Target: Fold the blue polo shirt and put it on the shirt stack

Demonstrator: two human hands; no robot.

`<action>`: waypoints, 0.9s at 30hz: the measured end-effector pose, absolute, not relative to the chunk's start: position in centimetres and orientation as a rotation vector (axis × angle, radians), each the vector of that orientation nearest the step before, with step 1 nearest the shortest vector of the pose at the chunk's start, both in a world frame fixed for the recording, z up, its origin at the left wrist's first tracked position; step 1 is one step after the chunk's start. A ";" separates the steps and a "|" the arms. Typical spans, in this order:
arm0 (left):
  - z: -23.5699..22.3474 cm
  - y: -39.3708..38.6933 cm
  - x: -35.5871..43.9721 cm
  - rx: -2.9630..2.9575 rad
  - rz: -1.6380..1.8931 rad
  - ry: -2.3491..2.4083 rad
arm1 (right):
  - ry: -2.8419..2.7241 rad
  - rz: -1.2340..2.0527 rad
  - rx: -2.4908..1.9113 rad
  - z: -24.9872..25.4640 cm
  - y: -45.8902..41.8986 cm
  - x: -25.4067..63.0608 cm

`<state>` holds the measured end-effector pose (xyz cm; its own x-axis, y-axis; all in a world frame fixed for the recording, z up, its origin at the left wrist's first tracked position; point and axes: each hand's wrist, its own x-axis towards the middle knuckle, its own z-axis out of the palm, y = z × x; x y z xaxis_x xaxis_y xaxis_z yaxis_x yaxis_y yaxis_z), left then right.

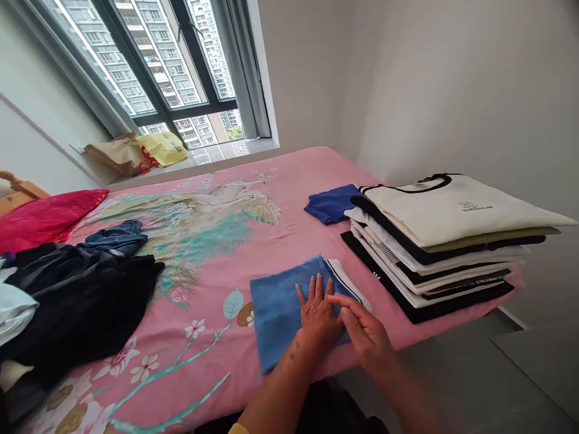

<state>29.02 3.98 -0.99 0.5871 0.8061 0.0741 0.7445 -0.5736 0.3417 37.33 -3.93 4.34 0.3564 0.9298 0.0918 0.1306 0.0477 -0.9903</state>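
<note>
A folded blue garment (277, 313) with a white, dark-striped band along its right edge lies flat near the front of the bed. My left hand (319, 310) rests on it palm down, fingers spread. Just to the right, my right hand (366, 328) hovers by the left thumb, index finger stretched out and thumb a little apart; nothing shows between them. Its other fingers are partly hidden. Farther right stands a tall stack of folded shirts (456, 271), topped by a cream T-shirt (506, 208) with black neck trim.
Behind the stack's left side lies a folded dark blue garment (332, 204). A heap of dark clothes (85, 295) and a red pillow (45, 217) occupy the left of the pink bed (298, 163). Paper and yellow bags (163, 147) sit on the windowsill.
</note>
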 end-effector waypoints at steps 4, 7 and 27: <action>-0.1 1.4 26.4 2.541 0.476 1.201 | -1.421 0.745 -1.367 5.4 1.4 34.8; 0.2 -1.0 21.3 2.448 0.644 1.321 | -1.664 0.710 -1.356 4.7 4.6 33.9; -0.5 0.7 12.1 1.017 0.768 1.398 | -2.539 1.535 -1.578 3.6 19.6 27.4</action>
